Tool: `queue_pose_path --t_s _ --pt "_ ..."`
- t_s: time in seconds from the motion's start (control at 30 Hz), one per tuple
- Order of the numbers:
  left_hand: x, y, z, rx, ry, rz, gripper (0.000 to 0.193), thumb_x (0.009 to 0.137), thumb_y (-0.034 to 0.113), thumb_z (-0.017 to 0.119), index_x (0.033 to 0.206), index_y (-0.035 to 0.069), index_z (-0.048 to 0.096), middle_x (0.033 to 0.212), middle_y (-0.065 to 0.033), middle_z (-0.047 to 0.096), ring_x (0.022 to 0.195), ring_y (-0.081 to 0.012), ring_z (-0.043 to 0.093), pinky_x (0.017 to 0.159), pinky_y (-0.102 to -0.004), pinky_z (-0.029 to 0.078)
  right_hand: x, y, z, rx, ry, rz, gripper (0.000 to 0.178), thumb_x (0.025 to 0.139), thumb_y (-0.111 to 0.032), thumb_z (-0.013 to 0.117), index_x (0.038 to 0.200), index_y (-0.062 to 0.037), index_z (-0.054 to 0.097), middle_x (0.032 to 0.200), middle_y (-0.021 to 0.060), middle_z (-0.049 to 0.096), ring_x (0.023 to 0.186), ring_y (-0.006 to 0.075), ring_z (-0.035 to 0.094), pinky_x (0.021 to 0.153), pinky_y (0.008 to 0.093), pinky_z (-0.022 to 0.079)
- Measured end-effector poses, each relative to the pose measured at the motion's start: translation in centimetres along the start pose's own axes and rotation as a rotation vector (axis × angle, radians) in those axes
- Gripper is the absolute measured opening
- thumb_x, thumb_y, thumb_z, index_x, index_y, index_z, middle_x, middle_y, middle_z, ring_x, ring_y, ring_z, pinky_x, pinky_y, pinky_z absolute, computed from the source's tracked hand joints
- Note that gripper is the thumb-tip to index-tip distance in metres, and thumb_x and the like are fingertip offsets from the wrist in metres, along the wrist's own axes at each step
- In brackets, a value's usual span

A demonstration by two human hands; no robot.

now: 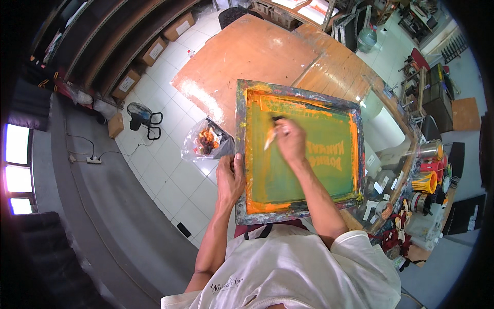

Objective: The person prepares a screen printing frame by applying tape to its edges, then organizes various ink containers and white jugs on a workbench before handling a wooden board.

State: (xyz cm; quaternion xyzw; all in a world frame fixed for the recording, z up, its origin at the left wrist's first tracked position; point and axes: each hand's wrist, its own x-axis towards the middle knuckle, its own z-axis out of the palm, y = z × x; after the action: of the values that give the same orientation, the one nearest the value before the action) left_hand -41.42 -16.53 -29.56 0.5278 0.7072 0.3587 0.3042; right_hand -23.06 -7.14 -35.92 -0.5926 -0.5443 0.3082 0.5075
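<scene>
A silk-screen frame [299,211] is tilted up in front of me, with a green mesh [280,177] and orange ink smeared along its inner edges. Pale lettering shows on the right part of the mesh. My left hand [230,177] is closed on the frame's left side bar, thumb on top. Over the upper left of the mesh, my right hand [290,140] is closed round a small thing [269,139] with a whitish lower end and a dark upper end. Motion blurs it, so its kind cannot be told. Orange streaks run beside it.
Beyond the frame stands a brown table [247,51]. A plastic bag [208,140] with orange-stained waste hangs or rests left of the frame. A black fan [141,117] stands on the tiled floor. Ink tubs [424,182], rags [399,232] and containers crowd the right side.
</scene>
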Motion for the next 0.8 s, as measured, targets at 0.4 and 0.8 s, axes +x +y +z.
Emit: queue_pose_path --t_s 0.4,0.8 --pt "-0.5 -0.4 -0.8 0.059 -0.034 0.113 0.037 0.101 0.022 0.050 0.078 -0.006 0.048 0.072 -0.0216 0.045 0.068 -0.0358 0.047 0.065 -0.0460 0.038 4.3 -2.3 6.8 -0.304 0.212 -0.169 0.026 0.082 0.001 0.065 0.108 0.0043 0.070 0.100 0.0183 0.067 0.094 0.0351 0.065 0.085 0.0403 0.051" --pt "0.2 -1.5 -0.3 0.014 0.041 0.064 0.040 0.101 0.024 0.053 0.076 -0.006 0.051 0.070 -0.0213 0.050 0.063 -0.0324 0.048 0.062 -0.0452 0.039 4.6 -5.0 5.8 -0.311 -0.552 -0.100 0.026 0.087 -0.006 0.063 0.112 -0.0011 0.070 0.104 0.0170 0.064 0.094 0.0334 0.065 0.084 0.0406 0.051"
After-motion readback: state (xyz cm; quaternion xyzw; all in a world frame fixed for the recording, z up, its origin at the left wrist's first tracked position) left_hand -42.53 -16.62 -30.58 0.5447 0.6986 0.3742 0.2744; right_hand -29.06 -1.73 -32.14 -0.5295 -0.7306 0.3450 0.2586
